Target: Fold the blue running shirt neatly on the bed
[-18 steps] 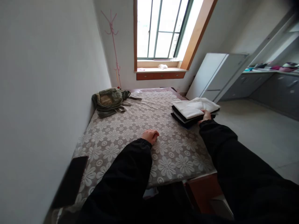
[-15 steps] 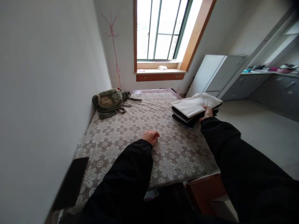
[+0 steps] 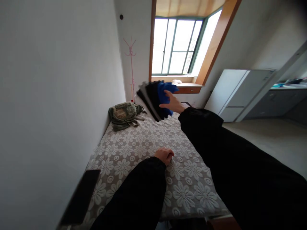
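Note:
My right hand point(image 3: 174, 103) holds a stack of folded clothes point(image 3: 154, 99) up in the air over the far part of the bed, tilted on edge; dark layers and a blue piece show, blurred by motion. My left hand point(image 3: 164, 155) rests with curled fingers on the flowered lace bedspread point(image 3: 134, 150) near the middle of the bed. Both arms wear black sleeves.
An olive green backpack point(image 3: 124, 114) lies at the bed's far left by the wall. A dark flat object point(image 3: 80, 196) lies at the near left edge. A pink coat stand point(image 3: 131, 68), a window point(image 3: 178, 46) and a white cabinet point(image 3: 236, 94) stand beyond.
My right hand has lifted the clothes stack off the bed's right edge and swung it up and left, tipping it on edge. The view has tilted upward. My left hand stayed put.

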The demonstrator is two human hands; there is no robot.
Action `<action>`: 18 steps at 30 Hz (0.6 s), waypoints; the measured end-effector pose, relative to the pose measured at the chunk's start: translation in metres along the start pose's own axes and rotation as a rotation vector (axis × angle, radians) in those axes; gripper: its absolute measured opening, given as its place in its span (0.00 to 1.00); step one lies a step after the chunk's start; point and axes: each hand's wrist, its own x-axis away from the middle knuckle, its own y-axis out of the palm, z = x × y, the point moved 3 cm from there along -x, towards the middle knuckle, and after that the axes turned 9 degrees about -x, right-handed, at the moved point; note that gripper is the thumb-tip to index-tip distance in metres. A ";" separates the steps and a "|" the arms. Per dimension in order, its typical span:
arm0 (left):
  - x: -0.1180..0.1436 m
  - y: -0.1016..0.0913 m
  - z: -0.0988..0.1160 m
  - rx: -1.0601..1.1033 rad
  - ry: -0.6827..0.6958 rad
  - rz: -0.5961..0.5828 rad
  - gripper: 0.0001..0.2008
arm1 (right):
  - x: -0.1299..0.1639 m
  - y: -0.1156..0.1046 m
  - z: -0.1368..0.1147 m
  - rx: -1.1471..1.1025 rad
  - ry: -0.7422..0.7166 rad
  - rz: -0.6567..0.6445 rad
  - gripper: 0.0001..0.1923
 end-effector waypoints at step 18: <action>-0.003 0.012 -0.007 -0.063 -0.063 0.036 0.10 | 0.075 0.160 0.061 0.237 -0.083 -0.367 0.14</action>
